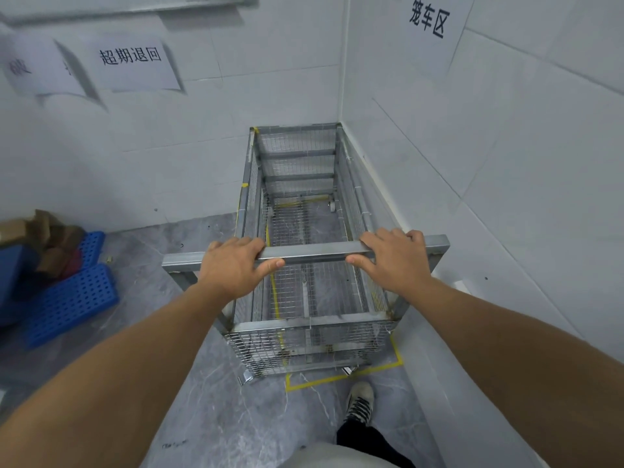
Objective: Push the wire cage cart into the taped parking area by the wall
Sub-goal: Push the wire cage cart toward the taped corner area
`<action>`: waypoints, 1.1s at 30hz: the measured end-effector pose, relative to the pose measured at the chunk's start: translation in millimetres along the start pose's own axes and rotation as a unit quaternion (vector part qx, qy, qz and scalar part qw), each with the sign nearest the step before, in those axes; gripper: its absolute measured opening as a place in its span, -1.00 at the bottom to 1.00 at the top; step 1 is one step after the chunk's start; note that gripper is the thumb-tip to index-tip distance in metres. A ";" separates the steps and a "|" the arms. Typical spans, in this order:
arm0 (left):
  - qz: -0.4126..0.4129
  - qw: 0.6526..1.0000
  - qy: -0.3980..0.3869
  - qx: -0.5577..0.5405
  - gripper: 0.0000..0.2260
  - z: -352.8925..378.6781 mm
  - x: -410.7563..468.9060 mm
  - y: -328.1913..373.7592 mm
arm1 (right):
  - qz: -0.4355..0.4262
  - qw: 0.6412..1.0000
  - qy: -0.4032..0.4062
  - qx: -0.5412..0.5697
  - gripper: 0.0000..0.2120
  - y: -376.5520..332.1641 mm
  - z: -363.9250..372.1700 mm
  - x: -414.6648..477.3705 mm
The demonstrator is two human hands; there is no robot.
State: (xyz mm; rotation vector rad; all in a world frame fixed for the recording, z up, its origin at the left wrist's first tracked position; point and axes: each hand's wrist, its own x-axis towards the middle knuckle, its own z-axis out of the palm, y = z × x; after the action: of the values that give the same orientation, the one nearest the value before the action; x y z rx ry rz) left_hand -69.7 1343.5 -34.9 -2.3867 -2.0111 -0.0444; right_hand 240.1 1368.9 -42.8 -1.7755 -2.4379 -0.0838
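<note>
The wire cage cart [297, 157], empty, grey metal frame with mesh sides, stands in the room corner with its far end against the back wall and its right side along the right wall. Both hands grip its near horizontal handle bar [314, 250]: my left hand [236, 263] left of centre, my right hand [391, 258] right of centre, fingers curled over the bar and thumbs under it. Yellow floor tape [337, 378] outlines the parking area. Its near left corner shows just in front of the cart, and another strip shows through the mesh floor.
White tiled walls carry paper signs [133, 60]. Blue perforated plastic pallets [71, 298] and cardboard boxes [44, 238] lie on the grey floor at the left. My right shoe [360, 401] is on the floor just behind the tape.
</note>
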 end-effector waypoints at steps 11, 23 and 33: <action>0.014 1.000 0.002 0.007 -0.48 4.4 -11.2 -33.9 | 0.006 1.000 0.024 0.017 -0.48 -33.0 8.7 -6.5; 0.013 1.000 0.004 0.000 -0.46 2.3 -13.5 -39.5 | 0.019 1.000 0.009 0.000 -0.50 -42.9 6.6 -3.6; 0.025 0.998 0.048 0.013 -0.50 10.7 -16.7 -42.4 | 0.021 1.000 0.019 0.006 -0.50 -45.7 5.6 -7.3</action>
State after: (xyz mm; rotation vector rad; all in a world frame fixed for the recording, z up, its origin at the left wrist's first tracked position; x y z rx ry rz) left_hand -114.2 1334.6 -46.3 -2.3704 -1.8977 -0.1292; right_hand 198.4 1348.6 -48.0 -1.8021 -2.3680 -0.0983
